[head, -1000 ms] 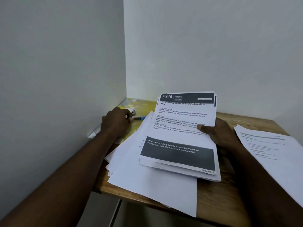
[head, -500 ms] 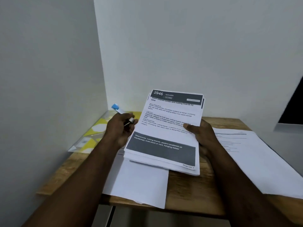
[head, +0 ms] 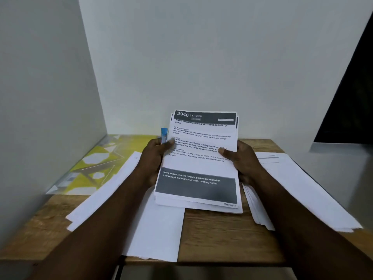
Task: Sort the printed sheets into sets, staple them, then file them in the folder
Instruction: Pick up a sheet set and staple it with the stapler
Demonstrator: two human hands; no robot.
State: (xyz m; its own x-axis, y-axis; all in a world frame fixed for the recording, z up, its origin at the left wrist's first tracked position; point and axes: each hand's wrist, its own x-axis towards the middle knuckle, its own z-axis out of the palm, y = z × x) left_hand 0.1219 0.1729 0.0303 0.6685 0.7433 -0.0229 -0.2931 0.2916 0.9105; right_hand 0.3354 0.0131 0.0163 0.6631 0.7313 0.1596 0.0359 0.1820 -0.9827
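The person holds a stack of white printed sheets [head: 199,162] up off the wooden surface [head: 218,235], tilted towards the camera, near the middle of the view. The top page carries a dark header band reading "2946 KITCHEN" and a dark block lower down. The right hand [head: 243,161] grips the stack's right edge, with the thumb laid on the top page and the fingers hidden beneath. The left hand [head: 154,158] is at the left edge. Its fingers [head: 159,146] are curled around a small blue and silver stapler [head: 164,133], whose blue end sticks up just beside the paper, and one fingertip touches the page's margin. A yellow and green patterned folder [head: 94,166] lies flat at the far left of the surface, against the wall. Loose white sheets [head: 121,184] spread under the left forearm, one overhanging the front edge. Another fanned pile of sheets [head: 292,184] lies to the right, under the right forearm.
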